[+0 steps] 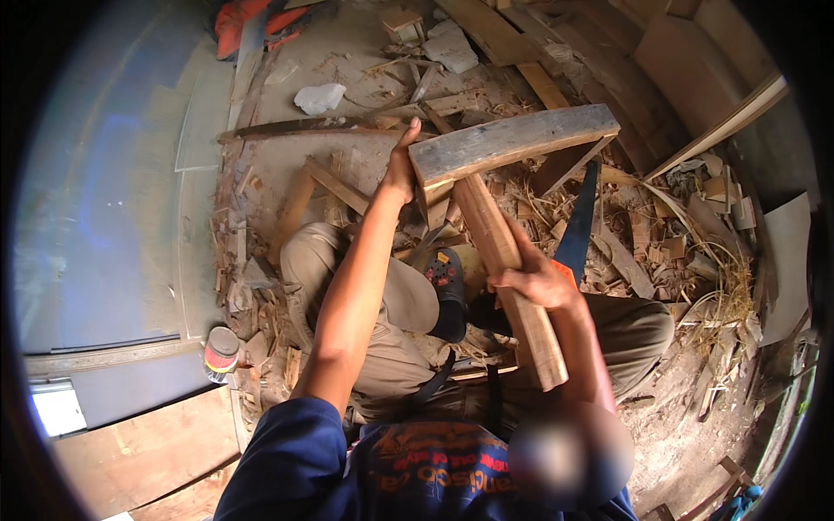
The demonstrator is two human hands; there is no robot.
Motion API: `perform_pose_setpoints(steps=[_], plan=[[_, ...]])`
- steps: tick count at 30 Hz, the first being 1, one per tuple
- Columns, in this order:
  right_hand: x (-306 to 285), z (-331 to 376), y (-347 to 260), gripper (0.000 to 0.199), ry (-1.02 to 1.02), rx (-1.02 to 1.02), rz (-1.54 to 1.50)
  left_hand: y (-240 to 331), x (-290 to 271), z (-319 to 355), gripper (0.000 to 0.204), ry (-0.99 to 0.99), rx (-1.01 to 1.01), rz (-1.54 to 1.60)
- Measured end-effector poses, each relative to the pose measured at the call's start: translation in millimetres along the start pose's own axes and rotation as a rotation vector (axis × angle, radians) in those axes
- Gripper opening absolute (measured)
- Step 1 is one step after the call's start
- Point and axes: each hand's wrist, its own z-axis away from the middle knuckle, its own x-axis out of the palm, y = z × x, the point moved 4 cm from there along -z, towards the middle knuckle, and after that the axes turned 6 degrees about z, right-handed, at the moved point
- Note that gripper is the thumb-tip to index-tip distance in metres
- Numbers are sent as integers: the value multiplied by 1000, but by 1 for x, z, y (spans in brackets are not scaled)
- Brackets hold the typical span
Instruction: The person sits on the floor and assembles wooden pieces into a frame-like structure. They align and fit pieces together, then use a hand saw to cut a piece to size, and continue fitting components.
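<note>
A small wooden frame [521, 141] of weathered grey-brown boards is held up in front of me. My left hand [401, 172] grips its left end, thumb up and the other fingers hidden behind the wood. From under the frame a lighter wooden batten [491, 227] slants down toward my lap, its near end free. My right hand [540, 282] is wrapped around this batten about midway. Just beyond that hand is a handsaw [580, 217] with a dark blade and an orange handle, partly hidden; whether my hand touches it I cannot tell.
I sit low with legs bent, a dark clog [445, 276] between them. Wood shavings and offcuts [678, 234] litter the ground. A white stone-like lump [319, 98] lies ahead. At left are a can [221, 352] and a large bluish panel [104, 200]; boards [695, 69] lean at far right.
</note>
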Motion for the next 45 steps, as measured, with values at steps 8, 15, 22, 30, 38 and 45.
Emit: perform_pose_setpoints(steps=[8, 15, 22, 30, 38, 45], plan=[[-14, -10, -21, 104, -69, 117, 258, -10, -12, 10, 92, 80, 114, 72], [-19, -3, 27, 61, 164, 412, -5, -25, -46, -8, 92, 159, 472, 11], [-102, 57, 101, 41, 333, 488, -687, -9, -37, 31, 84, 123, 616, -163], [-273, 88, 149, 75, 1251, 377, 189, 18, -44, -11, 77, 206, 501, 65], [-267, 70, 201, 88, 1404, 331, 755, 45, 3, 34, 44, 320, 794, -605], [-196, 3, 156, 66, 998, -165, 580, 72, 63, 77, 66, 166, 894, -1498]])
